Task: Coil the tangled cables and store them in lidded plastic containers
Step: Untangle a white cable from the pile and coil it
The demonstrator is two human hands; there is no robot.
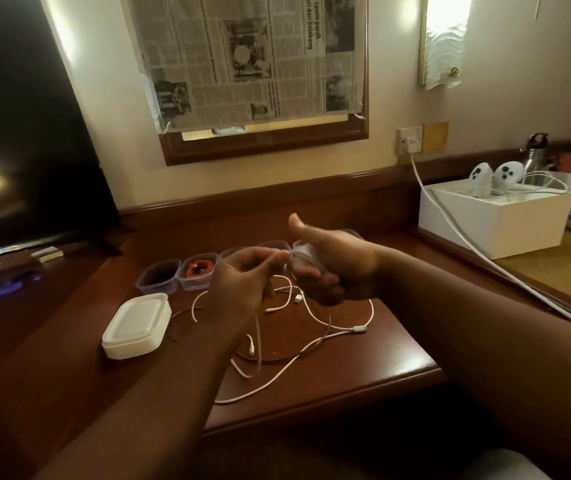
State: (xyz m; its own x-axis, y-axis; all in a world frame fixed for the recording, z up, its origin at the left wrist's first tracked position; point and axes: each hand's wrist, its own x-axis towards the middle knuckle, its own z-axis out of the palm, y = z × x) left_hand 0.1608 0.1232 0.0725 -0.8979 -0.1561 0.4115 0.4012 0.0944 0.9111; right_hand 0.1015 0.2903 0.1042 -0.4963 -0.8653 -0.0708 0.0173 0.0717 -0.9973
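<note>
**Both hands winding a white cable above the desk**

The desk (pixel 363 362) juts toward the viewer, its front edge running just below the loose cables and its right corner close under the right forearm. A bare strip of wood lies between the lid stack (pixel 137 323) at the left and the tangle at the centre. A dark screen (pixel 28 133) closes off the left side; a white box (pixel 495 220) stands on a raised ledge to the right, with a thick white cord (pixel 450 233) running down from the wall socket past it.

The right hand (pixel 339 268) is held above the desk, thumb raised, its fingers curled round a small coil of white cable (pixel 303 254). The left hand (pixel 242 282) is just beside it, fingers pinching the same cable near the coil; the free length hangs from there to the desk.

More white cables (pixel 311 327) sprawl loose under the hands, one tail nearing the front edge. Behind them stands a row of clear containers: one with a dark coil (pixel 157 276), one with a red coil (pixel 201 270), and others partly hidden by the hands.
</note>
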